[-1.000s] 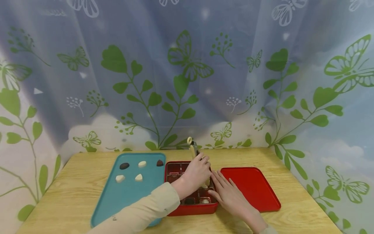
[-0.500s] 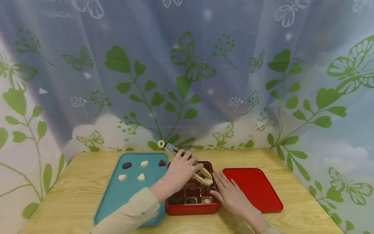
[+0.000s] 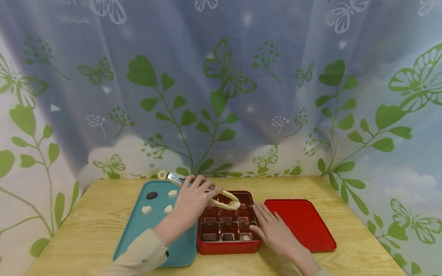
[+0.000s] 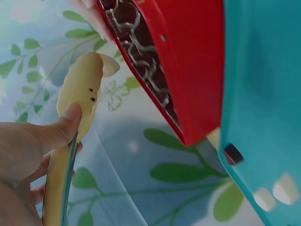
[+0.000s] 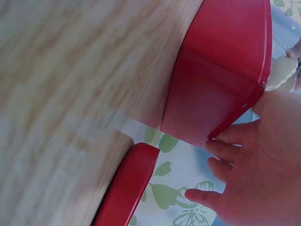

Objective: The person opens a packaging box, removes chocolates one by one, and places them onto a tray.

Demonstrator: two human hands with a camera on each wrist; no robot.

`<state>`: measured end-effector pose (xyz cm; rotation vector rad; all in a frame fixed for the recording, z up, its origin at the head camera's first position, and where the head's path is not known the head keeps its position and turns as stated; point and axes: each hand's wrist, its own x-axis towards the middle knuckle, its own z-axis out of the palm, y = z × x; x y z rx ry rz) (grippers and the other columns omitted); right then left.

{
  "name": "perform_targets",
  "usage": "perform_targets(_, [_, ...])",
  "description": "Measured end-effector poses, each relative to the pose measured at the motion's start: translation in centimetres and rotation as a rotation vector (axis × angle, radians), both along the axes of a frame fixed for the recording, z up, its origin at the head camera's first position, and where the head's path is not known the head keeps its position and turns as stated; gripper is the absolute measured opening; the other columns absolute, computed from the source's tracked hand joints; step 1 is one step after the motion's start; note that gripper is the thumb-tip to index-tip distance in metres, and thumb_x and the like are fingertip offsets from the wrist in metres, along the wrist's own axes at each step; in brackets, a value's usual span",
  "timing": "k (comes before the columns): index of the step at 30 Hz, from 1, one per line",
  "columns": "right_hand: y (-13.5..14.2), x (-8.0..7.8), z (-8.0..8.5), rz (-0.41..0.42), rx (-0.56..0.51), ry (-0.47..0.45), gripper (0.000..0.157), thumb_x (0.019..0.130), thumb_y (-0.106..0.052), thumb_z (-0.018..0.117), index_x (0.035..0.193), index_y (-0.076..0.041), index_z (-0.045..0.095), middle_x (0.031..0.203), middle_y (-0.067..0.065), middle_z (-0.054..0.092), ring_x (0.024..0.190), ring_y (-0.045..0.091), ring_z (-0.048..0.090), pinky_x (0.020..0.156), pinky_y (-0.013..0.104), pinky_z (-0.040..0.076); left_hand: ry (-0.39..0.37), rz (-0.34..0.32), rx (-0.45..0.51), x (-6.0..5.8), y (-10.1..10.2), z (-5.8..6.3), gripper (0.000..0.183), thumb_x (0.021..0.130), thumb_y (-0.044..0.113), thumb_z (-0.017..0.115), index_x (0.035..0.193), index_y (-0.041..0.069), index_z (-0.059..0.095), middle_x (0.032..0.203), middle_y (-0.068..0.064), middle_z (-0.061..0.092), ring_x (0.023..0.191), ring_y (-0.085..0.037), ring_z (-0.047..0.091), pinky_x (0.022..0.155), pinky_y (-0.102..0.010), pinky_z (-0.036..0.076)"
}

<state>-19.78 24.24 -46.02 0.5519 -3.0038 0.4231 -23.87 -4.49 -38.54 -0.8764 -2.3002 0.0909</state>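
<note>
My left hand (image 3: 190, 201) grips a pair of tongs (image 3: 176, 178) with a metal body and cream scalloped tips. Pinched at the tips is a small white chocolate-like piece (image 3: 235, 204), held above the red box (image 3: 229, 247). The left wrist view shows the thumb pressed along the tongs (image 4: 77, 84), with the white piece (image 4: 110, 66) sticking out of the end. Dividers split the box into compartments; its front row has dark pieces and a white piece (image 3: 246, 237). My right hand (image 3: 276, 230) rests with fingers extended against the box's right side.
Left of the box lies a teal tray (image 3: 155, 245) with a dark oval piece (image 3: 152, 195) and several white pieces. A dark red-brown piece (image 4: 233, 154) on it shows in the left wrist view. A red lid (image 3: 300, 224) lies to the right on the wooden table (image 3: 79, 218).
My left hand has swung left and the tongs have tilted from steep to nearly level. Their tips have risen out of the box with the white piece. The right hand stays put.
</note>
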Motion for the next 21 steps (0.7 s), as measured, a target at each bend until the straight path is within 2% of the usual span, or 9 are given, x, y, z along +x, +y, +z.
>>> perform_targets(5, [-0.1, 0.0, 0.1, -0.001, 0.001, 0.000, 0.072, 0.106, -0.051, 0.044, 0.159, -0.005, 0.030, 0.165, 0.015, 0.026, 0.153, 0.034, 0.022, 0.119, 0.064, 0.022, -0.026, 0.044, 0.033, 0.0, -2.6, -0.1, 0.051, 0.079, 0.035, 0.080, 0.129, 0.032, 0.070, 0.118, 0.004, 0.068, 0.111, -0.024, 0.058, 0.098, -0.049, 0.046])
perform_targets(10, [-0.1, 0.0, 0.1, -0.002, -0.001, -0.004, 0.072, 0.106, -0.051, 0.044, 0.160, -0.005, 0.030, 0.165, 0.015, 0.025, 0.153, 0.034, 0.022, 0.119, 0.064, 0.021, 0.007, 0.097, 0.067, -0.1, -5.5, -0.3, 0.051, 0.077, 0.037, 0.083, 0.127, 0.032, 0.072, 0.116, 0.004, 0.069, 0.112, -0.026, 0.059, 0.095, -0.050, 0.047])
perform_targets(14, [-0.1, 0.0, 0.1, 0.000, -0.003, -0.007, 0.072, 0.106, -0.051, 0.043, 0.160, -0.005, 0.029, 0.165, 0.016, 0.025, 0.153, 0.034, 0.022, 0.119, 0.064, 0.021, 0.029, 0.130, 0.093, 0.1, -7.7, -0.6, 0.052, 0.075, 0.032, 0.085, 0.126, 0.030, 0.072, 0.112, 0.003, 0.069, 0.110, -0.027, 0.060, 0.093, -0.050, 0.047])
perform_targets(21, [-0.1, 0.1, 0.2, -0.001, -0.008, -0.012, 0.072, 0.106, -0.051, 0.044, 0.160, -0.005, 0.029, 0.165, 0.016, 0.025, 0.153, 0.034, 0.021, 0.119, 0.064, 0.020, 0.016, 0.170, 0.122, 0.6, -10.1, -1.5, 0.057, 0.069, 0.032, 0.088, 0.124, 0.027, 0.074, 0.111, 0.000, 0.071, 0.108, -0.028, 0.061, 0.092, -0.050, 0.046])
